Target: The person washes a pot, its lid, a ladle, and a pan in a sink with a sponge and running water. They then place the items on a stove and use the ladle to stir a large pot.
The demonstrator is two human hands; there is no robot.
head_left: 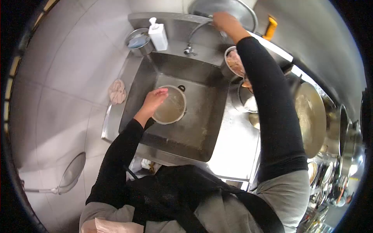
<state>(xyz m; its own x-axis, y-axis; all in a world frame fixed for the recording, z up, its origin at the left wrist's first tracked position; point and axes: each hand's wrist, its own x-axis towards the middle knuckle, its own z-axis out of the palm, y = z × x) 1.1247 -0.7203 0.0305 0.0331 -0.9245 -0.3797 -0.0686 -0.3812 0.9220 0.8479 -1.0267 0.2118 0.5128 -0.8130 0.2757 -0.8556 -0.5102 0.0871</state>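
Note:
In the sink (190,134) stands a round pot (171,112) with cloudy liquid in it and a dark side handle. My left hand (156,100) is over the pot's left side, its fingers stretched out and close together, holding nothing I can see. Up at the back, my right hand (226,24) is closed at the upper end of the curved faucet spout (199,28). Its fingertips are partly hidden. Behind that hand leans a large round metal lid or pan (241,15).
A white pump bottle (158,37) and a metal container (140,44) stand at the sink's back left corner. A cloth (117,92) lies on the left rim. To the right are a pot of food scraps (234,62), another metal pot (240,99) and a large pan (311,116).

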